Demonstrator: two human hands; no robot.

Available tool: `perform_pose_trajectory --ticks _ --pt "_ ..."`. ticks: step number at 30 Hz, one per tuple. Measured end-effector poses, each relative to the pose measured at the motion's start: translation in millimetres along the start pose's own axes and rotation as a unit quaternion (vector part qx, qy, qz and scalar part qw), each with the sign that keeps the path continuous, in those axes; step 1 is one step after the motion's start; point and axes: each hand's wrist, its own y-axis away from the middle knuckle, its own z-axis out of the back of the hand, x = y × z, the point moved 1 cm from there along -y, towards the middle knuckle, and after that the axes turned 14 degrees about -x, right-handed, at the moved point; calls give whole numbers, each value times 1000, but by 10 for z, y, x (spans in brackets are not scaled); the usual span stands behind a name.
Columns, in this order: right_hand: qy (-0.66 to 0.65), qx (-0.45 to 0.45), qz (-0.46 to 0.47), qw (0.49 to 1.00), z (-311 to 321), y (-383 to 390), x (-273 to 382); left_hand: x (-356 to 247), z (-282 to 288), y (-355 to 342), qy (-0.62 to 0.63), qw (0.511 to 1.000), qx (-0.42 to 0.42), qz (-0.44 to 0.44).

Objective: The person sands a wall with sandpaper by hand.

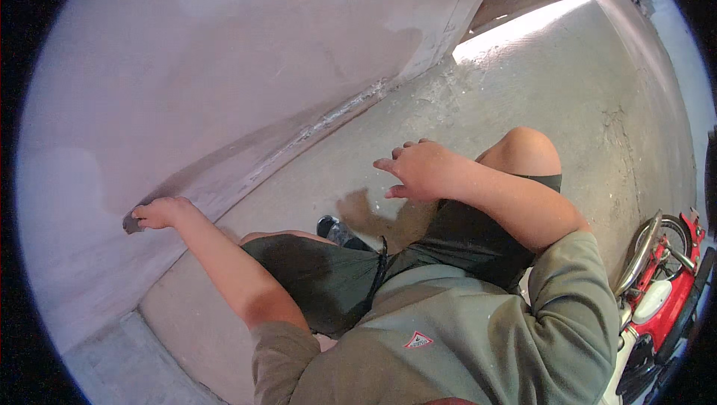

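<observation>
Pale wall (224,69) fills the person's left side, running down to the concrete floor (515,102). Low on it, the left hand (163,213) reaches out with fingers bent toward the surface. A small dark patch (131,224) lies at the fingertips; whether that is a held piece or only shadow, I cannot tell, nor how tightly the fingers close. If it is a held piece, a loose pinch could let it slip off the wall and drop, and a hard edge pressed unevenly might scratch the finish. Fingertips could scrape as well if they ride directly on the surface.

Along the foot of the wall runs a rough, flaking strip (321,125); a knock there would probably shed crumbs. Away from the wall, the right hand (422,171) hangs near the right knee (526,149), fingers loosely spread, nothing visible in it. With the knees bent and the left arm stretched sideways, leaning further could tip the balance, the right hand having no support. Farther right stands a red motorbike (668,308), well apart from both hands.
</observation>
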Motion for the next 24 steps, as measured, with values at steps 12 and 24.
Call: perform_pose_trajectory --ticks 12,24 --pt "-9 -2 1 1000 14 -10 5 170 -86 -138 33 998 -41 -39" --pt "-27 -14 10 1000 21 -8 -10 53 -62 83 3 997 -12 -74"
